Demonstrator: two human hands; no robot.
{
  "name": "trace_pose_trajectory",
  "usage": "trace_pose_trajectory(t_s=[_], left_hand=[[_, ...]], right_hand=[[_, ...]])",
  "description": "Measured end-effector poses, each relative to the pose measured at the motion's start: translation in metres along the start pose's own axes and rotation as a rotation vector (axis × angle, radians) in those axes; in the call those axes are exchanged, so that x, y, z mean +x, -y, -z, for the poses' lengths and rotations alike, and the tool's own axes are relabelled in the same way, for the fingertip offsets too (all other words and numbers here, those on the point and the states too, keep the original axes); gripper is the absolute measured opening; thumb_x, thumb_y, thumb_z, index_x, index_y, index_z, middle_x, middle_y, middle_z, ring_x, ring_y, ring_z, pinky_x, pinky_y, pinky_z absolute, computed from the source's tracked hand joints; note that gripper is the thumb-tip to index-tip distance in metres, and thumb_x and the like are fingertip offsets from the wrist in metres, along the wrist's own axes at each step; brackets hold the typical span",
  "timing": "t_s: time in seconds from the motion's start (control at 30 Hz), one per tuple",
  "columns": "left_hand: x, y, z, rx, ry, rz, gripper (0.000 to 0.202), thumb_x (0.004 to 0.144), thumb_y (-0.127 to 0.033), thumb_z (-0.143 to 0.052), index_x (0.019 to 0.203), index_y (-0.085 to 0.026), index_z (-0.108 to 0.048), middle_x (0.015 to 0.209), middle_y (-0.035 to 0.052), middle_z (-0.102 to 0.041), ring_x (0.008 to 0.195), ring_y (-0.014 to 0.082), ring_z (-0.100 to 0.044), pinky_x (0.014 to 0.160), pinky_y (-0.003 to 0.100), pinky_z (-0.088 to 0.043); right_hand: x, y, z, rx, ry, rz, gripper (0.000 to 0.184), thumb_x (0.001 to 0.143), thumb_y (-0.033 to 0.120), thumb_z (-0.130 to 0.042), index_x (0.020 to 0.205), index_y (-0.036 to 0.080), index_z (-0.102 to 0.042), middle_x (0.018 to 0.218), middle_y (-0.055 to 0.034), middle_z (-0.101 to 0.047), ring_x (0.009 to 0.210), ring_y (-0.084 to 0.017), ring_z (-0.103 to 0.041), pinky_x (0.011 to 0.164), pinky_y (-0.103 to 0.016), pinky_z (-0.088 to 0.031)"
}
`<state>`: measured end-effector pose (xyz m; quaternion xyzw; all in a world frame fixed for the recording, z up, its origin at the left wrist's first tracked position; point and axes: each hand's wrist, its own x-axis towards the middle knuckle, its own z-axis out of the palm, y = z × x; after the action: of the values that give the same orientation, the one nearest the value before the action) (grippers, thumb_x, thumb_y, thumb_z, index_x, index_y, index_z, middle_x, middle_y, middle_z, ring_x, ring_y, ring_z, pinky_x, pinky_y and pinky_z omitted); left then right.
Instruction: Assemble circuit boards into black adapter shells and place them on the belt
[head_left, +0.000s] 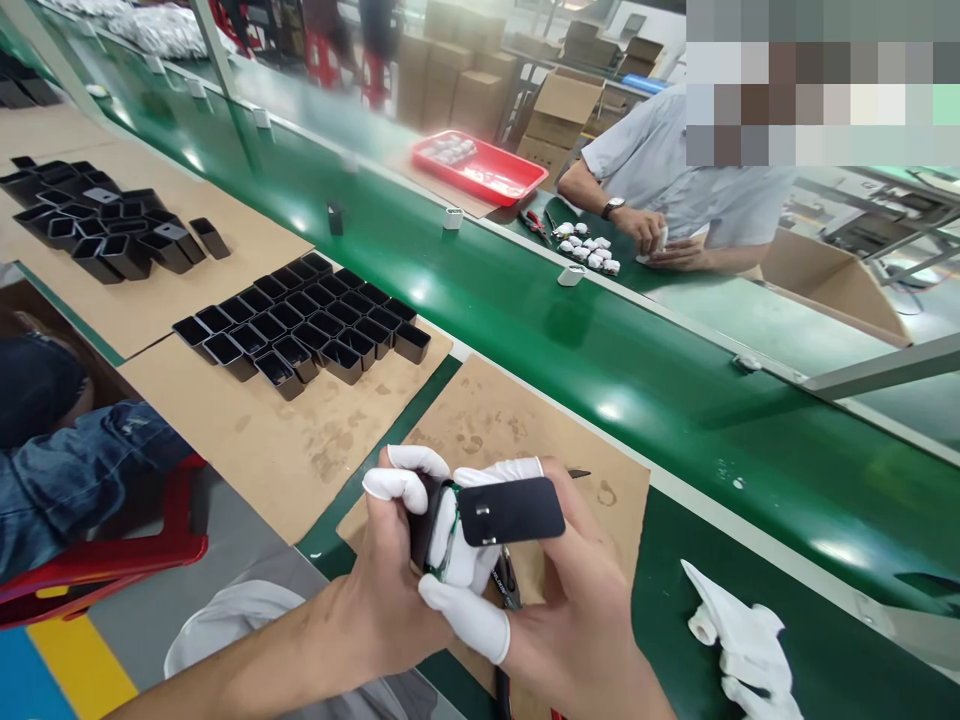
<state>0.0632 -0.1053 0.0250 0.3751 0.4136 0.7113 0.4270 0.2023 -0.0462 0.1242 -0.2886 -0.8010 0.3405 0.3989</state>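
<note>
The green tabletop (675, 590) runs along the near side of a green belt (517, 285), and a brown cardboard sheet (525, 420) covers part of it, reaching the tabletop's far edge. On a second cardboard sheet (262, 450), to the left, rows of black cases (300, 320) stand close together, mouths up, towards its far corner. Across the belt, a co-worker (697, 180) handles a small white piece. White cloth (750, 640) lies near the tabletop's lower right.

Both hands are above the near sheet's left part, with white covers on several fingertips. The left hand (397, 560) has its fingers curled closed around a black case (421, 530), tilted with its mouth to the right. The right hand (562, 580) has its fingers bent round a white block (448, 525) at that mouth; how far in the block sits, I cannot tell. A flat black cover (517, 512) with small metal tabs (484, 511) lies against the right fingers. Beneath the hands, pliers (508, 580) are partly hidden.
</note>
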Motion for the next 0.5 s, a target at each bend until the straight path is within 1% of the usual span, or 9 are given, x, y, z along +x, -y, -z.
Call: trace_pose_trajectory(t_s=[0.07, 0.13, 0.17, 0.23, 0.27, 0.33, 0.37, 0.43, 0.5], left_hand=[[0.006, -0.005, 0.005, 0.071, 0.157, -0.089, 0.066, 0.083, -0.012, -0.093, 0.129, -0.034, -0.051, 0.127, 0.0066, -0.065, 0.114, 0.0258, -0.070, 0.103, 0.044, -0.063], [0.013, -0.009, 0.011, 0.089, 0.287, -0.105, 0.081, 0.083, -0.010, -0.090, 0.148, -0.036, -0.048, 0.136, 0.0095, -0.064, 0.123, 0.0278, -0.070, 0.107, 0.046, -0.063], [0.016, -0.011, 0.015, 0.086, 0.339, -0.080, 0.082, 0.087, -0.012, -0.089, 0.153, -0.036, -0.047, 0.137, 0.0102, -0.064, 0.123, 0.0278, -0.071, 0.108, 0.046, -0.063], [0.021, -0.015, 0.023, 0.071, 0.394, -0.002, 0.074, 0.093, -0.018, -0.090, 0.155, -0.036, -0.052, 0.139, 0.0097, -0.065, 0.124, 0.0270, -0.072, 0.109, 0.044, -0.063], [0.022, -0.017, 0.026, 0.061, 0.413, 0.032, 0.071, 0.094, -0.021, -0.092, 0.153, -0.036, -0.056, 0.140, 0.0092, -0.066, 0.124, 0.0275, -0.073, 0.111, 0.043, -0.062], [0.025, -0.020, 0.031, 0.059, 0.431, 0.062, 0.071, 0.090, -0.026, -0.098, 0.150, -0.035, -0.062, 0.141, 0.0089, -0.066, 0.128, 0.0299, -0.072, 0.115, 0.045, -0.061], [0.025, -0.022, 0.032, 0.067, 0.429, 0.059, 0.072, 0.088, -0.027, -0.101, 0.149, -0.035, -0.063, 0.142, 0.0089, -0.066, 0.129, 0.0310, -0.072, 0.116, 0.045, -0.061], [0.026, -0.024, 0.035, 0.092, 0.429, 0.052, 0.072, 0.086, -0.027, -0.103, 0.147, -0.035, -0.066, 0.139, 0.0087, -0.067, 0.129, 0.0313, -0.072, 0.115, 0.046, -0.062], [0.026, -0.024, 0.036, 0.132, 0.435, 0.043, 0.071, 0.088, -0.026, -0.102, 0.148, -0.036, -0.066, 0.136, 0.0079, -0.067, 0.126, 0.0292, -0.072, 0.114, 0.045, -0.063]], right_hand=[[0.001, -0.004, 0.004, 0.002, 0.021, -0.055, 0.040, 0.086, 0.017, -0.096, 0.120, 0.029, -0.077, 0.115, -0.0039, -0.071, 0.103, -0.023, -0.075, 0.089, -0.032, -0.066], [0.002, -0.007, 0.010, 0.007, 0.052, -0.109, 0.041, 0.087, 0.025, -0.098, 0.122, 0.030, -0.078, 0.118, -0.0042, -0.071, 0.109, -0.025, -0.074, 0.094, -0.033, -0.065], [0.002, -0.008, 0.012, 0.013, 0.069, -0.135, 0.043, 0.086, 0.029, -0.100, 0.124, 0.030, -0.078, 0.119, -0.0044, -0.071, 0.110, -0.025, -0.073, 0.095, -0.033, -0.065], [0.003, -0.011, 0.014, 0.033, 0.107, -0.178, 0.043, 0.084, 0.034, -0.102, 0.121, 0.030, -0.080, 0.118, -0.0043, -0.072, 0.112, -0.026, -0.072, 0.095, -0.032, -0.065], [0.004, -0.011, 0.015, 0.052, 0.120, -0.182, 0.040, 0.084, 0.034, -0.103, 0.117, 0.030, -0.081, 0.118, -0.0042, -0.072, 0.112, -0.026, -0.072, 0.095, -0.033, -0.065], [0.004, -0.012, 0.015, 0.108, 0.108, -0.162, 0.036, 0.081, 0.031, -0.105, 0.109, 0.030, -0.082, 0.117, -0.0041, -0.075, 0.109, -0.026, -0.074, 0.093, -0.034, -0.065], [0.003, -0.012, 0.015, 0.151, 0.088, -0.149, 0.037, 0.080, 0.029, -0.106, 0.110, 0.030, -0.083, 0.115, -0.0040, -0.076, 0.106, -0.027, -0.075, 0.092, -0.035, -0.065], [0.000, -0.011, 0.018, 0.250, 0.016, -0.131, 0.047, 0.081, 0.026, -0.105, 0.122, 0.031, -0.083, 0.113, -0.0047, -0.080, 0.100, -0.028, -0.078, 0.088, -0.038, -0.067], [-0.004, -0.009, 0.022, 0.317, -0.038, -0.139, 0.054, 0.083, 0.030, -0.103, 0.133, 0.031, -0.082, 0.116, -0.0067, -0.084, 0.100, -0.030, -0.080, 0.087, -0.041, -0.069]])
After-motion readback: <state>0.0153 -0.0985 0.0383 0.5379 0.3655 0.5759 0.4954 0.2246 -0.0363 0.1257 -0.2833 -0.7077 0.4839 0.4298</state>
